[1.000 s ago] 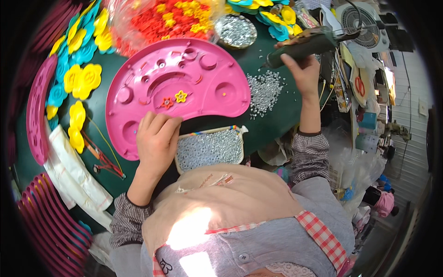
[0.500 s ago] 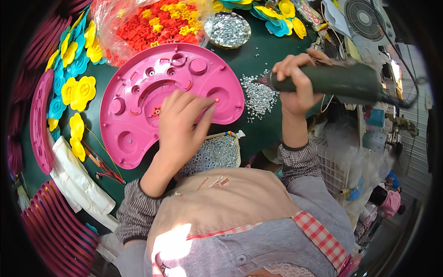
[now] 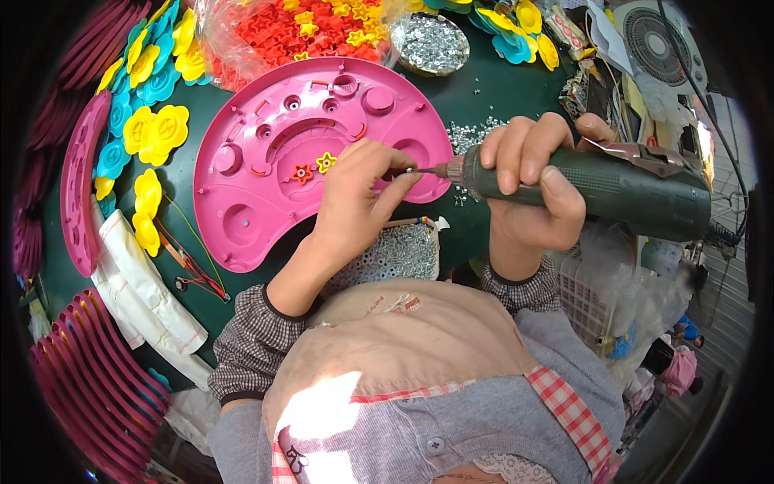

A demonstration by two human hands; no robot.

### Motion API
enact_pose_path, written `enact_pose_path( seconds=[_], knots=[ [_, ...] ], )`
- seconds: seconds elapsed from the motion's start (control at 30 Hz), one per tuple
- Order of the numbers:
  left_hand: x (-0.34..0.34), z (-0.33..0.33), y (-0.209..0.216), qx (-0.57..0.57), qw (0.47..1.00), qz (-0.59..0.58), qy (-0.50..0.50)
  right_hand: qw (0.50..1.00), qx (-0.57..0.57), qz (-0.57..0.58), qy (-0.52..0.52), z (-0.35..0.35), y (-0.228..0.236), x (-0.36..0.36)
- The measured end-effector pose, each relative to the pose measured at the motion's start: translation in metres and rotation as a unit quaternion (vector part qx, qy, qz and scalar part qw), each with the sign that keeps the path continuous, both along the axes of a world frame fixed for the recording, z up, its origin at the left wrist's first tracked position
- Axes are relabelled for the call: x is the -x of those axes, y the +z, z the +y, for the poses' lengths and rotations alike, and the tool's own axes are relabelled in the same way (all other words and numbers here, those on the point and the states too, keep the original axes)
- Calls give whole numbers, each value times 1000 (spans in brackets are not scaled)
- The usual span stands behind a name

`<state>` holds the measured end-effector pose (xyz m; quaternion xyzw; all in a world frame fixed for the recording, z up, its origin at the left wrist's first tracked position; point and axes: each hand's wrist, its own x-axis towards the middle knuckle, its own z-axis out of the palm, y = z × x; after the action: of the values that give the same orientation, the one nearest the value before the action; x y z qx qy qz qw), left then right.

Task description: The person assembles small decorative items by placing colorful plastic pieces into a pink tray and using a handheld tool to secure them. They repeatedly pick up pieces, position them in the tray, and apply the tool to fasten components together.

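Observation:
A dark green electric screwdriver lies across my right hand, whose fingers wrap round its body. Its thin bit points left over the panel's right end. At the bit's tip, the thumb and finger of my left hand pinch a small silvery piece that looks like a screw. Under that hand is a curved pink plastic panel with round recesses and posts, hollow side up. A red star and a yellow star sit in its middle hollow.
Loose screws are heaped right of the panel, partly behind my right hand. A bowl of metal pieces and red and yellow stars lie beyond. Near my apron is a tray of small hardware. Flower-shaped pieces line the left.
The screwdriver has come left and nearer, its bit now meeting my left fingertips. My left hand has shifted right and closed into a pinch. The yellow star now shows. The whole view has shifted.

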<state>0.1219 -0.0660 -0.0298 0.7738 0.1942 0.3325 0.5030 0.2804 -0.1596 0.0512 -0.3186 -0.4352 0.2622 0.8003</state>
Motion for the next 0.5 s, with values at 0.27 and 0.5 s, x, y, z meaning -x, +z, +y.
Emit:
enact_pose_path(
  seconds=[0.27,0.5],
  knots=[
    [8,-5,-3,-166,983,11,80,1000,15,2,-27,2,2,17],
    [24,-6,-9,-204,969,127,55,978,129,-113,-116,10,-25,12]
  ],
)
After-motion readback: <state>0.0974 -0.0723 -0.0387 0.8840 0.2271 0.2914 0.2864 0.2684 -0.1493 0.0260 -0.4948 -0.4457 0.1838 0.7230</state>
